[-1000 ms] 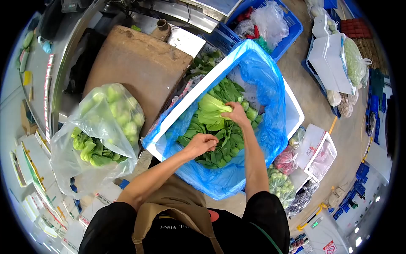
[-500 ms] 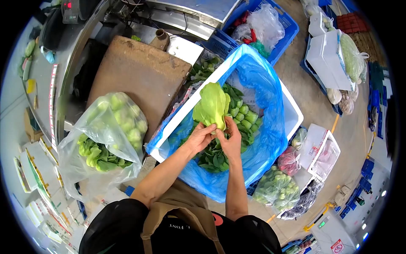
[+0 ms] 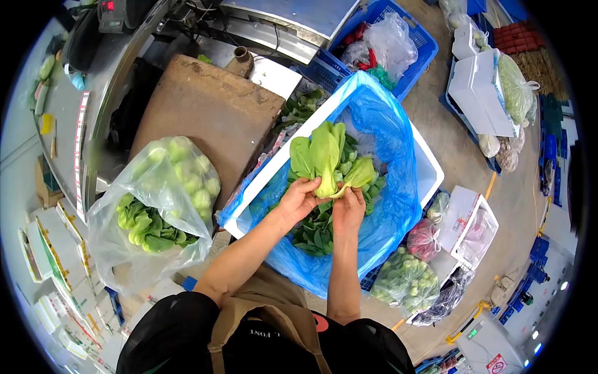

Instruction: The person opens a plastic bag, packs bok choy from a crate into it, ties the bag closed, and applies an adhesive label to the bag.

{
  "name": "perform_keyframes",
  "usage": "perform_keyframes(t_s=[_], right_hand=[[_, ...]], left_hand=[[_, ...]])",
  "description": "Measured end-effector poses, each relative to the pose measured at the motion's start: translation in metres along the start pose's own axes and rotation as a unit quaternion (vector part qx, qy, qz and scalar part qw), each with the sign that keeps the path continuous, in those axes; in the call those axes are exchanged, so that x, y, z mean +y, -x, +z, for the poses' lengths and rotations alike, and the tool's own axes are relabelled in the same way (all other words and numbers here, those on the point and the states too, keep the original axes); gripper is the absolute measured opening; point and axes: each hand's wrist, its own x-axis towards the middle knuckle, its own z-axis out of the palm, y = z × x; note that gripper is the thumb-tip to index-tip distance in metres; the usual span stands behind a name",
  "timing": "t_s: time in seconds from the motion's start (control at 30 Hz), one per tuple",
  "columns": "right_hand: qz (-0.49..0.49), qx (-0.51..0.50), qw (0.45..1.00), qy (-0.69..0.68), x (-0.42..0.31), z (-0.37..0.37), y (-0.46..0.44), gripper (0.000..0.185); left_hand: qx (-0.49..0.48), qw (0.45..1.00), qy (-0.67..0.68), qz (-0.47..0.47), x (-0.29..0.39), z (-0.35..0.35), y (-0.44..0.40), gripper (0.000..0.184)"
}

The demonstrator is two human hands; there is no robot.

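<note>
A head of bok choy (image 3: 324,153) is held by its base over a white foam box (image 3: 431,161) lined with a blue plastic bag (image 3: 398,221). My left hand (image 3: 300,198) is closed around the left side of its stalk. Fingers of my right hand (image 3: 349,207) pinch a yellowish outer leaf (image 3: 359,172), which bends away to the right from the head. Under the hands, more leafy greens (image 3: 314,235) with pale green stems lie in the lined box.
To the left, a clear plastic bag (image 3: 103,215) of bok choy rests against a brown board (image 3: 205,103). A blue crate (image 3: 427,47) with plastic bags stands beyond the box. Bagged vegetables (image 3: 405,277) sit on the right by another white foam box (image 3: 464,218).
My right hand has moved slightly right and down, bending an outer leaf away from the bok choy. The head's inner leaves now show. My left hand keeps its hold.
</note>
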Motion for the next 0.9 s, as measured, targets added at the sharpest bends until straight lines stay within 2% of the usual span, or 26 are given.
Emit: perform_keyframes(t_s=[0.03, 0.1, 0.17, 0.2, 0.23, 0.3, 0.37, 0.4, 0.43, 0.5, 0.53, 0.63, 0.7, 0.73, 0.83, 0.87, 0.9], right_hand=[[0.013, -0.006, 1.000, -0.009, 0.001, -0.002, -0.001, 0.025], [-0.098, -0.016, 0.976, 0.192, -0.002, 0.020, 0.019, 0.021], [-0.196, -0.053, 0.895, 0.398, -0.003, 0.041, 0.047, 0.015], [-0.249, -0.119, 0.862, 0.424, -0.002, 0.045, 0.058, 0.016], [-0.302, -0.184, 0.823, 0.445, -0.001, 0.047, 0.064, 0.016], [-0.214, -0.107, 0.901, 0.362, -0.001, 0.050, 0.060, 0.024], [-0.145, -0.007, 0.953, 0.267, -0.004, 0.069, 0.040, 0.033], [-0.202, 0.006, 0.858, 0.473, -0.003, 0.062, 0.027, 0.040], [-0.179, 0.003, 0.780, 0.600, -0.007, 0.053, 0.022, 0.040], [-0.218, -0.009, 0.811, 0.543, -0.004, 0.054, 0.020, 0.035], [-0.233, -0.006, 0.804, 0.546, -0.002, 0.056, 0.019, 0.033], [-0.265, 0.002, 0.781, 0.566, 0.004, 0.058, 0.027, 0.028], [-0.280, 0.006, 0.760, 0.587, 0.009, 0.061, 0.034, 0.026], [-0.339, -0.004, 0.750, 0.567, 0.014, 0.060, 0.034, 0.026], [-0.275, -0.064, 0.784, 0.553, 0.011, 0.056, 0.031, 0.027], [-0.268, -0.083, 0.790, 0.546, 0.010, 0.055, 0.031, 0.027], [-0.290, -0.113, 0.773, 0.553, 0.008, 0.055, 0.029, 0.027]], left_hand=[[0.003, 1.000, 0.004, -0.007, 0.002, 0.001, 0.001, 0.037], [0.010, 1.000, 0.011, -0.021, 0.008, 0.003, 0.001, 0.037], [0.157, 0.985, 0.069, 0.009, 0.012, 0.001, -0.012, 0.037], [0.124, 0.984, 0.127, -0.021, 0.018, -0.011, -0.017, 0.039], [0.114, 0.990, 0.079, -0.003, 0.015, -0.019, -0.021, 0.040], [0.097, 0.995, -0.021, 0.028, 0.020, 0.002, -0.008, 0.042], [0.091, 0.989, -0.096, 0.065, 0.014, 0.021, 0.003, 0.039], [0.097, 0.987, -0.109, 0.067, 0.009, 0.022, 0.004, 0.038], [0.105, 0.985, -0.120, 0.068, 0.004, 0.022, 0.005, 0.037], [0.082, 0.993, -0.073, 0.045, 0.009, 0.023, 0.007, 0.036], [0.072, 0.996, -0.049, 0.036, 0.011, 0.023, 0.008, 0.035], [0.101, 0.991, -0.036, 0.081, 0.009, 0.034, 0.011, 0.029], [0.079, 0.996, 0.007, 0.052, 0.010, 0.025, 0.008, 0.028], [0.069, 0.997, 0.030, 0.036, 0.010, 0.020, 0.006, 0.028], [0.056, 0.998, 0.021, 0.023, 0.015, 0.005, 0.004, 0.026], [0.071, 0.995, 0.049, 0.047, 0.012, 0.004, 0.003, 0.026], [0.067, 0.995, 0.054, 0.045, 0.011, 0.004, 0.002, 0.028]])
